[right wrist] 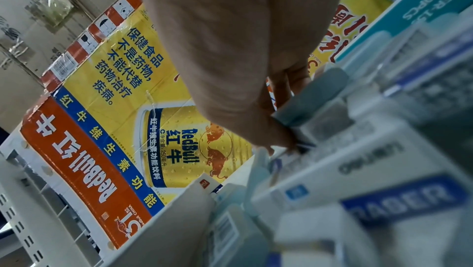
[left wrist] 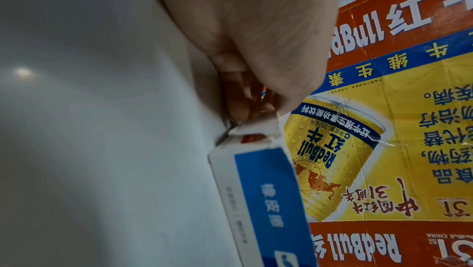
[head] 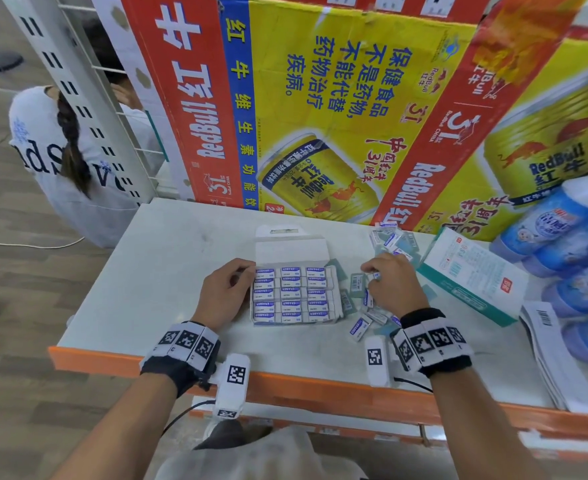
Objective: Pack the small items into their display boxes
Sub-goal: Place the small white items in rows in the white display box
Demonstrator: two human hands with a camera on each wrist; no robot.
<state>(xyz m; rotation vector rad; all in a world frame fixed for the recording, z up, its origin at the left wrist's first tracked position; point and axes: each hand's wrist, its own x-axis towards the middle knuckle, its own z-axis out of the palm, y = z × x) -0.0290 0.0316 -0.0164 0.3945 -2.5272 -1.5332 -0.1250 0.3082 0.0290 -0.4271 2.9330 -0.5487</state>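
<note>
A white display box (head: 335, 299) lies open mid-table, its lid (head: 291, 249) folded back, with rows of blue-and-white erasers (head: 291, 294) packed inside. My left hand (head: 247, 271) holds the box's left edge with curled fingers. In the left wrist view this left hand (left wrist: 245, 113) pinches the torn corner flap of the display box (left wrist: 266, 190). To the right of the box, my right hand (head: 372, 273) hovers over loose erasers (head: 360, 327) and pinches one eraser (head: 375, 276). In the right wrist view the right hand (right wrist: 286, 148) reaches among blurred erasers (right wrist: 399, 200).
More loose erasers (head: 389, 237) lie at the back. A teal-and-white box (head: 476, 275), blue bottles (head: 562, 230) and stacked papers (head: 555, 351) crowd the right side. Red Bull cartons (head: 320, 116) wall off the back. The table's orange front edge (head: 285, 379) is near me. A person crouches at the left.
</note>
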